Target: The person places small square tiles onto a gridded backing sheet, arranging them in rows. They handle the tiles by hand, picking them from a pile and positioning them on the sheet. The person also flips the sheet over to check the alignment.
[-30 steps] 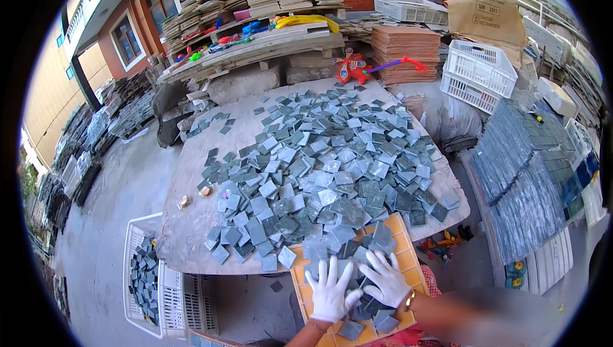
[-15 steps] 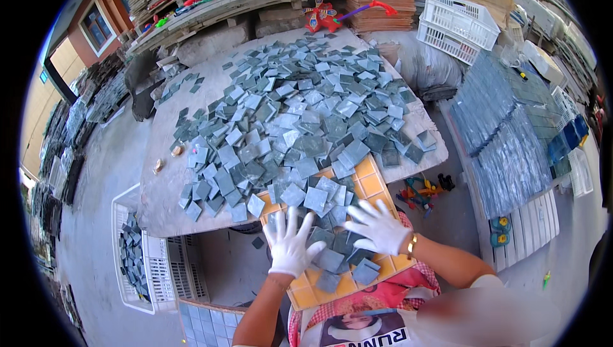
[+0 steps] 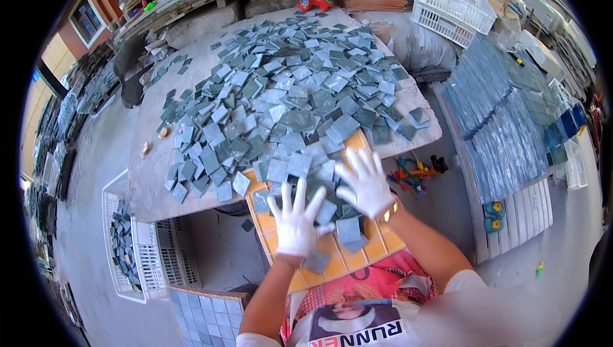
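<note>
Both of my hands wear white gloves, with fingers spread. My left hand lies over the left part of an orange gridded tray, its fingers reaching among square grey-green stone tiles. Over the tray's right side, my right hand touches or hovers just above more tiles; I cannot tell which. Between the hands sit several loose tiles, some overlapping, among them a light grey tile. The tray's near cells are bare orange. Its far end meets a large heap of tiles on a pale tabletop.
A white crate holding tiles stands at the lower left, beside a panel of gridded tiles. On the right are wrapped tile stacks on a white pallet. Toys lie under the table; white baskets stand behind.
My right hand has moved farther from me and slightly left, toward the heap. The left hand has shifted a little forward. Tiles on the tray have changed position, and the whole view has shifted slightly.
</note>
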`<action>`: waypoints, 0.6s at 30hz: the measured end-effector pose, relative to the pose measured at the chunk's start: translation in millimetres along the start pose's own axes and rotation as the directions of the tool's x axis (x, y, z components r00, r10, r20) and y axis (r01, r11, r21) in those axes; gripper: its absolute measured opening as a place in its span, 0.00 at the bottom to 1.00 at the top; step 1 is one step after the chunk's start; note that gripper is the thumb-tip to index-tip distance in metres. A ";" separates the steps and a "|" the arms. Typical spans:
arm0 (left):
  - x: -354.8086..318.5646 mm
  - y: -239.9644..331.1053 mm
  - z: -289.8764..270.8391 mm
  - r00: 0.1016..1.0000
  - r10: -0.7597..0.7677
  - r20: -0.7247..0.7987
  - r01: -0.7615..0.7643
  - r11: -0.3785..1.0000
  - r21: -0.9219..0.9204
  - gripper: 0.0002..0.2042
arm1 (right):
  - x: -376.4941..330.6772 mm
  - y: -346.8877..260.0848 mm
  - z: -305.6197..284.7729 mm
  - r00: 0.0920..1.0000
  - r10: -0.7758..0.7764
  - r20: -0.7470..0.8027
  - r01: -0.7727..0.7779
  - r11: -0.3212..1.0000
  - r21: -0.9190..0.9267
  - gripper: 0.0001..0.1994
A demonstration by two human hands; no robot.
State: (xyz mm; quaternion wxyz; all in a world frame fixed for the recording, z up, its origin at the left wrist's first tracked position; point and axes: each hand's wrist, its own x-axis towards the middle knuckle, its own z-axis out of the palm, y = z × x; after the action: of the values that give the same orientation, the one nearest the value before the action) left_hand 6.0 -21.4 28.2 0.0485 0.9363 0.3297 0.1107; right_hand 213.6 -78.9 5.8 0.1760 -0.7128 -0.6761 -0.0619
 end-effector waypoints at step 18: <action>-145.3 25.8 -2.4 0.917 -0.399 0.012 0.392 0.893 -0.221 0.38 | -77.5 -52.2 -28.8 0.984 -0.126 0.127 0.094 0.968 0.235 0.22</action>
State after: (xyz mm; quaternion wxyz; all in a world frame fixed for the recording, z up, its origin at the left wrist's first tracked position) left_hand -89.1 -132.7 9.3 0.1671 0.8366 0.4996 0.1501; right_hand 160.4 -160.3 16.0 0.2047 -0.6518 -0.7280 0.0569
